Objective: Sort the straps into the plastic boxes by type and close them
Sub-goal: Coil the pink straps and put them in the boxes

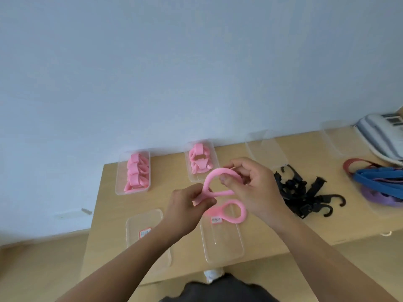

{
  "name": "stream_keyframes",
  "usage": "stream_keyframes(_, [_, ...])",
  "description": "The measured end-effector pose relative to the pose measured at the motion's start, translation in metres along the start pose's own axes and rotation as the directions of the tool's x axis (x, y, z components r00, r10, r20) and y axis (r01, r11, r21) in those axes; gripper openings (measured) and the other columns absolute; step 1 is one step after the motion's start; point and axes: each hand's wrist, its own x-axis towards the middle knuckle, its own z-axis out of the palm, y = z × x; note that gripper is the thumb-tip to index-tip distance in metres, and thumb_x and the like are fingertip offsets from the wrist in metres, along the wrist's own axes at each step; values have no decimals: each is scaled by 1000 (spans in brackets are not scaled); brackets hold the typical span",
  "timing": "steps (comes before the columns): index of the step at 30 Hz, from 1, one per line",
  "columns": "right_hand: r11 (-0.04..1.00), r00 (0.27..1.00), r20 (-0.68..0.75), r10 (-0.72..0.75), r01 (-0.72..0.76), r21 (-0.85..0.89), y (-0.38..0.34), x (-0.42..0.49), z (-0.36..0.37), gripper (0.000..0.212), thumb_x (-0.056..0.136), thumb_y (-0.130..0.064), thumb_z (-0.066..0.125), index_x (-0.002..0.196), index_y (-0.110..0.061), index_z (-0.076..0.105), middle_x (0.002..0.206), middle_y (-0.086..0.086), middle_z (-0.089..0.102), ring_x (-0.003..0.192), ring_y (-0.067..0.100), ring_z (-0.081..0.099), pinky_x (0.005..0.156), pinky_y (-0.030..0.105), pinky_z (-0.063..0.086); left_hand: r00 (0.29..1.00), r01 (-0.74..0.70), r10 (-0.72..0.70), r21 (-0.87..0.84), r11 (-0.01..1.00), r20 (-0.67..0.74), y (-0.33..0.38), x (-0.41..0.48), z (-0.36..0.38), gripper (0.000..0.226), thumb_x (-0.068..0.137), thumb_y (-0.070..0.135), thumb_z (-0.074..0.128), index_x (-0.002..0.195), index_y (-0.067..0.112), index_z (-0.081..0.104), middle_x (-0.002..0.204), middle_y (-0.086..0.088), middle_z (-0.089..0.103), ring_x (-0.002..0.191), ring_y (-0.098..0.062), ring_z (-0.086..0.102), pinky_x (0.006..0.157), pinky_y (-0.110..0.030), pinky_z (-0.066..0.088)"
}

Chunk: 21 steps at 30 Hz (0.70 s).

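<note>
A pink strap [218, 182] curls in a loop above the table between my hands. My left hand [192, 205] pinches its lower left end. My right hand [250, 184] holds the loop's upper right part with curled fingers. A second pink loop [233, 211] hangs just below, near a labelled lid. Two clear boxes at the back hold folded pink straps, one at the left [133, 173] and one in the middle [200, 160]. A heap of black straps with hooks [305, 192] lies right of my hands.
Two clear lids with labels lie near the front edge [148, 236] [222, 243]. Empty clear boxes [268, 149] [340, 138] stand at the back. Blue, red and purple straps [379, 182] pile at the right, beside a white telephone [383, 136]. The wooden table [104, 203] ends at the left.
</note>
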Motion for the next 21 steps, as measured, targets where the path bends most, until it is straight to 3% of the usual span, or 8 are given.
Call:
stream_keyframes(4, [984, 981, -125, -152, 161, 72, -52, -7, -17, 7, 92, -20, 65, 94, -22, 71, 92, -4, 75, 92, 16, 71, 81, 30, 55, 997, -55, 48, -140, 989, -53, 49, 0, -24, 6, 90, 16, 79, 85, 17, 76, 74, 0, 75, 70, -16, 70, 67, -31, 53])
stream_keyframes(7, [958, 944, -172, -282, 286, 3, -89, -17, -30, 12, 93, -19, 61, 92, -19, 73, 91, -7, 75, 91, 12, 70, 80, 20, 50, 991, -128, 116, -226, 966, -63, 87, -4, -43, 8, 93, 16, 76, 86, 18, 76, 80, 1, 79, 76, -20, 76, 76, -39, 60])
stream_keyframes(9, [943, 925, -188, -329, 331, -24, -110, -28, -35, 10, 90, -18, 64, 90, -20, 75, 90, -9, 75, 92, 13, 70, 82, 21, 51, 982, -184, 169, -243, 952, -84, 107, -12, -52, 11, 95, 18, 74, 84, 20, 75, 79, 3, 79, 75, -17, 77, 73, -36, 59])
stream_keyframes(11, [917, 897, -191, -398, 384, -109, -125, -40, -37, 7, 87, -17, 70, 89, -22, 75, 90, -10, 75, 94, 15, 70, 85, 26, 52, 973, -230, 212, -269, 935, -96, 123, -24, -58, 12, 97, 20, 72, 86, 21, 76, 79, 7, 79, 73, -11, 75, 70, -29, 55])
stream_keyframes(13, [854, 845, -182, -502, 451, -260, -135, -52, -36, 10, 85, -13, 77, 87, -23, 76, 86, -12, 73, 92, 16, 69, 83, 28, 53, 968, -249, 239, -340, 907, -71, 133, -39, -61, 10, 98, 25, 68, 96, 24, 78, 88, 5, 80, 81, -12, 76, 76, -32, 58])
stream_keyframes(17, [708, 735, -162, -658, 531, -466, -141, -72, -32, 19, 77, -1, 80, 85, -18, 77, 82, -14, 70, 90, 11, 64, 78, 30, 51, 938, -245, 331, -477, 844, 104, 139, -72, -64, 31, 90, 33, 62, 117, 31, 77, 107, 5, 79, 99, -16, 73, 88, -33, 59])
stream_keyframes(21, [631, 683, -121, -720, 573, -522, -137, -79, -28, 19, 75, 1, 82, 84, -15, 79, 84, -9, 72, 91, 16, 62, 77, 28, 50, 956, -223, 290, -522, 823, 49, 140, -89, -60, 29, 95, 37, 62, 115, 23, 78, 101, -4, 77, 97, -22, 73, 97, -45, 58])
